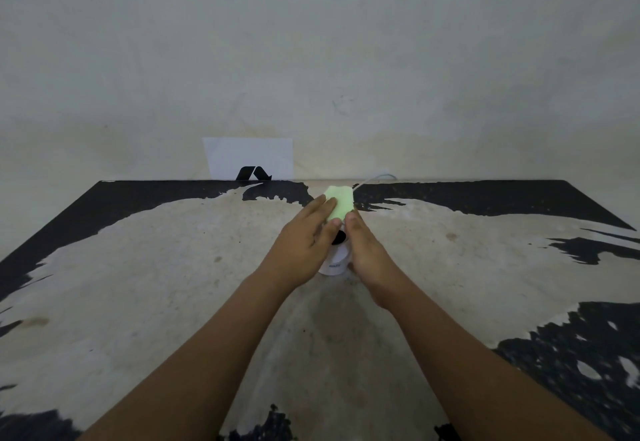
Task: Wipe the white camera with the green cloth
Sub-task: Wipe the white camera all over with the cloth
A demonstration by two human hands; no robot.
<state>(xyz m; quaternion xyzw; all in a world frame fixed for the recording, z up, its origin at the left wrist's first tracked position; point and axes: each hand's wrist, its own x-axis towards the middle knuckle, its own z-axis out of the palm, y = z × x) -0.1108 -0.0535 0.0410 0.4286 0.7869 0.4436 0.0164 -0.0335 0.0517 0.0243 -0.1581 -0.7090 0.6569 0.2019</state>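
Green cloth (340, 206), folded into a small pad, sits on top of the white camera (334, 257) near the middle of the worktop (173, 285), a little toward twelve o'clock from the person. In the head view, the only one given, both forearms reach forward and converge on it.

The left hand (301, 250) lies along the camera's nine o'clock side with its fingers stretched up onto the cloth, pressing the pad down onto the camera's top; it is flattened on the cloth rather than clenched around it. The right hand (363, 250) cups the three o'clock side, thumb up near the cloth's lower edge, and seems to be grasping the camera body (its far fingers are hidden, so how tightly I cannot tell). That split reads as sensible: one hand steadies a light, tippable thing while the other works the cloth over it.

The camera stands upright on its round base, long axis vertical. Its dark lens (338, 237) shows between the two hands and faces six o'clock, back toward the person, with faint lettering lower on the base. A white cable (375, 177) runs off from behind it toward twelve o'clock, to the wall.

Wiping appears under way on the top; the lens face and base look uncovered.
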